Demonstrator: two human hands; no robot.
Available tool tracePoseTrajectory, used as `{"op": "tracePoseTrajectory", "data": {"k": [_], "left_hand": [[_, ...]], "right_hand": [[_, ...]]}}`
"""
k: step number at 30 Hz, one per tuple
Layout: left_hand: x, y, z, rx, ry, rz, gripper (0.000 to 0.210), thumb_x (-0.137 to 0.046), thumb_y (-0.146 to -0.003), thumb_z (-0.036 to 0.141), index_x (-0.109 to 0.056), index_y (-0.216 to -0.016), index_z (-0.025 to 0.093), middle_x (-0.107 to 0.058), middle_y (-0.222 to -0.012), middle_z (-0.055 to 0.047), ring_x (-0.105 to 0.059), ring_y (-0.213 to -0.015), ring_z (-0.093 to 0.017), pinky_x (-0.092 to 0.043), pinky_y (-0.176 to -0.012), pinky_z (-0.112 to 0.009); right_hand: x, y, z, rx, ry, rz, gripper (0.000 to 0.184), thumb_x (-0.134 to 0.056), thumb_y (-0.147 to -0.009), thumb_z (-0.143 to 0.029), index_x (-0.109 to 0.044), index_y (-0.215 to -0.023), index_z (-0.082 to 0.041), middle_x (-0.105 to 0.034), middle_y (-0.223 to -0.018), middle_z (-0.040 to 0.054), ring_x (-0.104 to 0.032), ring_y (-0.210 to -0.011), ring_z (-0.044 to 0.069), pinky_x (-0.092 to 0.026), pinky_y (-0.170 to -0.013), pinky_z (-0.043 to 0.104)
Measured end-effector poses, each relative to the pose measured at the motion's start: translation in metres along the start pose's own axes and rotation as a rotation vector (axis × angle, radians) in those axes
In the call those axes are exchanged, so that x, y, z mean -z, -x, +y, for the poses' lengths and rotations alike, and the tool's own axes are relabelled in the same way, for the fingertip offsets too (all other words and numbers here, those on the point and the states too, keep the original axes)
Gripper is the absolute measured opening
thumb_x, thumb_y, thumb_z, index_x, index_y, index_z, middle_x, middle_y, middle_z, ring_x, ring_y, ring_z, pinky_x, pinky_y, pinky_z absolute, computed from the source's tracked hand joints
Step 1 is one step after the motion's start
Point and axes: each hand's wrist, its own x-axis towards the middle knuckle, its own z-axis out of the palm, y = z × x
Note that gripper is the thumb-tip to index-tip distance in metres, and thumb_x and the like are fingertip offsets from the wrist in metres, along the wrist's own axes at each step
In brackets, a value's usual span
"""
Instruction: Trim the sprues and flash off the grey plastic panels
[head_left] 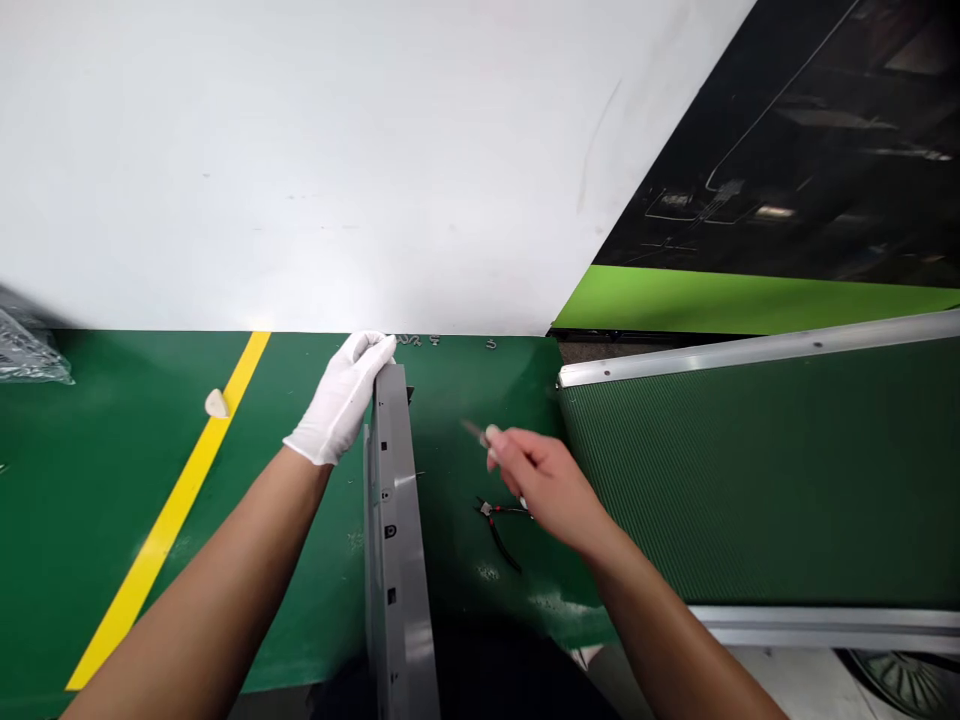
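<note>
A long grey plastic panel (405, 520) stands on edge, its narrow side with small cut-outs facing up. My left hand (346, 392), in a white glove, grips the panel's far end. My bare right hand (544, 480) is closed on a small pointed tool (474, 431), which looks like a thin knife; motion blurs its tip. The tool is apart from the panel, to its right. Below my right hand, a pair of cutting pliers (495, 530) with red and black handles lies on the green table (300, 560), one handle partly covered by the hand.
A white board (337, 170) rises behind the table. Small grey scraps (420, 341) lie along its foot. To the right is a ribbed green conveyor belt (765, 480) with a metal rail (712, 350). Yellow tape (176, 500), a whitish lump (217, 403) and clear plastic wrap (30, 345) are at left.
</note>
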Motion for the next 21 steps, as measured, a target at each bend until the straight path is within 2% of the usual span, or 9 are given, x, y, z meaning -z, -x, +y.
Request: {"op": "tracePoseTrajectory", "data": {"k": [3, 5, 8, 12, 15, 18, 21], "left_hand": [[0.002, 0.0, -0.004, -0.053, 0.014, -0.018, 0.029, -0.076, -0.084, 0.047, -0.06, -0.089, 0.023, -0.058, -0.079, 0.0, -0.053, -0.069, -0.017, -0.044, -0.063, -0.03], [0.004, 0.002, -0.004, -0.065, 0.011, -0.007, 0.026, -0.076, -0.083, 0.043, -0.062, -0.091, 0.022, -0.059, -0.082, -0.001, -0.055, -0.072, -0.017, -0.045, -0.065, -0.03], [0.002, 0.004, -0.003, -0.052, -0.009, 0.011, 0.023, -0.074, -0.084, 0.039, -0.062, -0.086, 0.02, -0.06, -0.084, -0.002, -0.054, -0.072, -0.017, -0.043, -0.062, -0.029], [-0.003, 0.004, -0.005, -0.041, 0.042, -0.006, 0.024, -0.073, -0.084, 0.038, -0.057, -0.08, 0.02, -0.054, -0.076, 0.0, -0.051, -0.067, -0.015, -0.041, -0.06, -0.029], [-0.004, 0.002, -0.006, -0.054, 0.055, 0.002, 0.028, -0.073, -0.084, 0.037, -0.051, -0.076, 0.022, -0.051, -0.075, 0.001, -0.049, -0.067, -0.015, -0.042, -0.061, -0.029], [-0.003, 0.002, -0.006, -0.061, 0.017, 0.018, 0.031, -0.072, -0.082, 0.035, -0.045, -0.074, 0.023, -0.052, -0.077, 0.0, -0.049, -0.069, -0.015, -0.043, -0.061, -0.028], [-0.001, 0.001, -0.008, -0.031, 0.055, -0.003, 0.031, -0.072, -0.082, 0.038, -0.045, -0.076, 0.024, -0.05, -0.076, 0.001, -0.05, -0.068, -0.016, -0.045, -0.06, -0.029]], "right_hand": [[-0.008, 0.05, -0.02, 0.073, 0.229, -0.302, 0.047, -0.044, -0.105, -0.059, -0.051, -0.074, -0.024, -0.051, -0.069, -0.0029, -0.044, -0.064, 0.013, -0.032, -0.061, 0.031], [-0.016, 0.078, -0.026, 0.135, 0.385, -0.375, 0.044, -0.042, -0.107, -0.052, -0.051, -0.076, -0.024, -0.059, -0.073, -0.0015, -0.05, -0.065, 0.014, -0.032, -0.061, 0.032], [-0.03, 0.104, -0.018, 0.265, 0.63, -0.32, 0.039, -0.042, -0.108, -0.045, -0.055, -0.077, -0.025, -0.065, -0.069, 0.001, -0.055, -0.058, 0.015, -0.027, -0.055, 0.034], [-0.042, 0.115, -0.002, 0.471, 0.862, -0.204, 0.037, -0.05, -0.106, -0.041, -0.057, -0.073, -0.024, -0.064, -0.06, 0.0, -0.054, -0.049, 0.013, -0.024, -0.048, 0.035], [-0.045, 0.119, 0.0, 0.611, 0.927, -0.07, 0.036, -0.052, -0.105, -0.038, -0.057, -0.072, -0.024, -0.058, -0.056, -0.0025, -0.05, -0.045, 0.012, -0.023, -0.046, 0.035], [-0.047, 0.122, -0.002, 0.688, 0.951, 0.058, 0.029, -0.049, -0.107, -0.034, -0.063, -0.083, -0.022, -0.057, -0.059, -0.0037, -0.051, -0.047, 0.013, -0.026, -0.048, 0.034], [-0.049, 0.124, -0.002, 0.707, 0.982, 0.086, 0.026, -0.049, -0.107, -0.034, -0.066, -0.092, -0.021, -0.057, -0.06, -0.0044, -0.051, -0.047, 0.013, -0.027, -0.049, 0.034]]}}
